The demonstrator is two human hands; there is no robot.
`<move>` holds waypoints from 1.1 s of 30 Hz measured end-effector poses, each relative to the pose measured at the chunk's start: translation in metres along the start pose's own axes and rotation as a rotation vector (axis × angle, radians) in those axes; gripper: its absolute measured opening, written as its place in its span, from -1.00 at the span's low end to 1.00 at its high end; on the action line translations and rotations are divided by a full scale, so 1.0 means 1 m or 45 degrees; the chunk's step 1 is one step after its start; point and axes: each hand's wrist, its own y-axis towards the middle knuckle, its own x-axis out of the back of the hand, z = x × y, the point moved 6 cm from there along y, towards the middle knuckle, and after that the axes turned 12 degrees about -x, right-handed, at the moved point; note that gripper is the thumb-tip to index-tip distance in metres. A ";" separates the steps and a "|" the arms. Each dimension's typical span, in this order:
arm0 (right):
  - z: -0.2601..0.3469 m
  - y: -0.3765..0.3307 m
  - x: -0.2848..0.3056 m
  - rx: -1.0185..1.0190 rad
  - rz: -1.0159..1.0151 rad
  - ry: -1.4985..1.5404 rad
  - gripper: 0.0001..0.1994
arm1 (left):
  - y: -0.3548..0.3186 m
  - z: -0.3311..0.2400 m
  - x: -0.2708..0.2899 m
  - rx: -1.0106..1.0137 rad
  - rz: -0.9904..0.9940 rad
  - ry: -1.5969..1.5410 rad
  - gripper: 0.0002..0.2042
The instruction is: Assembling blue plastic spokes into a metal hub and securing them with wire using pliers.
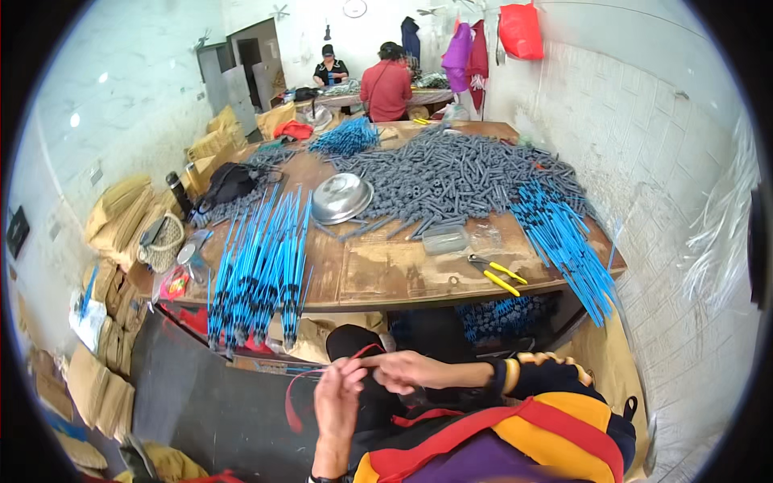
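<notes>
Over my lap, both of my hands meet in front of the table's near edge. My left hand [336, 396] is raised with thumb and fingers pinched on a thin red strip [293, 405]. One end of the strip hangs down to the left; another part curves up past my fingertips. Coming in from the right, my right hand [407, 370] points its index finger into the left fingertips, its other fingers curled. Whether anything sits inside that curl is hidden. Beyond, on the wooden table [362, 274], lie bundled blue rods with black ends [262, 258].
A large heap of grey ribbed pieces [459, 177] covers the table's far side. Nearby are a metal bowl [342, 198], a clear plastic box [445, 239], yellow-handled pliers [501, 274] and more blue rods [564, 241]. Two people work at a back table. Brown sacks [121, 213] line the left wall.
</notes>
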 end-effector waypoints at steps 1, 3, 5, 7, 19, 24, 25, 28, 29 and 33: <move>-0.006 0.003 -0.004 0.003 -0.015 -0.015 -0.65 | -0.013 -0.001 -0.014 0.000 0.014 -0.016 -0.62; -0.011 0.020 0.012 0.014 -0.216 0.168 -0.64 | -0.017 0.006 -0.032 0.189 0.092 0.007 -0.66; -0.013 0.027 0.015 0.010 -0.317 0.224 -0.64 | -0.017 0.009 -0.026 0.258 0.132 -0.008 -0.68; -0.021 0.026 0.009 0.025 -0.425 -0.004 -0.67 | -0.020 0.005 0.013 0.191 0.131 0.067 -0.67; 0.149 0.122 0.103 0.683 -0.873 -0.323 -0.65 | 0.188 -0.173 0.017 -0.906 0.109 0.860 -0.68; 0.105 0.212 0.130 0.211 -0.892 -0.271 -0.71 | 0.258 -0.208 0.101 -0.979 -0.272 1.698 -0.66; 0.098 0.226 0.138 0.102 -0.890 -0.276 -0.72 | 0.266 -0.214 0.101 -1.034 -0.317 1.971 -0.65; 0.103 0.269 0.165 0.185 -0.953 -0.139 -0.74 | 0.307 -0.211 0.092 -0.919 -0.174 2.340 -0.64; 0.104 0.283 0.172 0.217 -0.973 -0.077 -0.74 | 0.323 -0.210 0.095 -0.847 -0.114 2.525 -0.63; 0.082 0.332 0.113 0.252 -0.833 -0.075 -0.76 | 0.366 -0.229 0.225 -0.167 0.222 3.015 -0.61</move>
